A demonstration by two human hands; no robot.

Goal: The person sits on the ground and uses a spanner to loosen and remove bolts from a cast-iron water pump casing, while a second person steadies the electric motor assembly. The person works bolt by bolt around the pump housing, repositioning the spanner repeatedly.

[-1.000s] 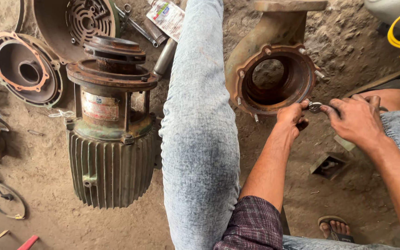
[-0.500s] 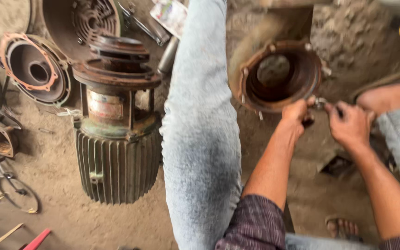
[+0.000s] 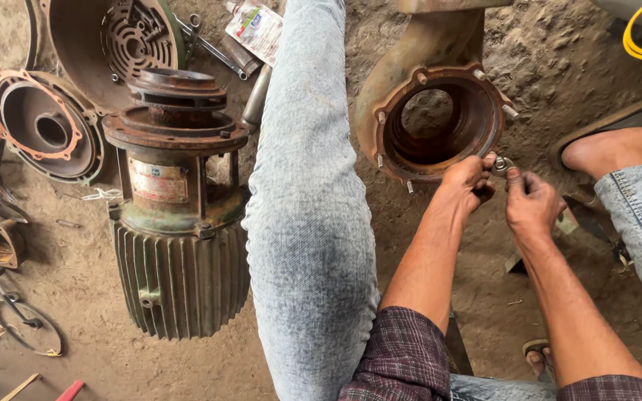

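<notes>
Crouching over dirt ground, the person works at a rusty pump casing (image 3: 434, 119), a round cast housing with an open bore and a flange ringed with studs.

Both hands meet at the flange rim, about 4 o'clock on the ring. Left hand (image 3: 464, 182): fingers curled, tips pressed at the rim edge beside a small metal fitting (image 3: 501, 165), likely a nut or washer; too small to tell which. Right hand (image 3: 530, 204): thumb and forefinger pinched together on that same fitting. Whether the left hand grips it or only steadies it, cannot tell.

Handling, as a judgement: the fitting is small, hard and light, probably gritty or greasy, so easy to drop into the dirt; best held by fingertip pinch across its flats. The casing looks heavy and rigid, thick cast metal with flaky rust; it would need two hands on the flange or the pipe neck at 12 o'clock, keeping clear of the protruding studs.

Around it: an electric motor (image 3: 176, 252) with a finned grey-green body stands upright at 9 o'clock of the casing, past the person's jeans-clad knee (image 3: 310, 208). A round cover plate (image 3: 44, 128) lies farther left. A squeeze tube (image 3: 255, 28) lies at the top. A sandalled foot (image 3: 611, 148) rests at 3 o'clock.
</notes>
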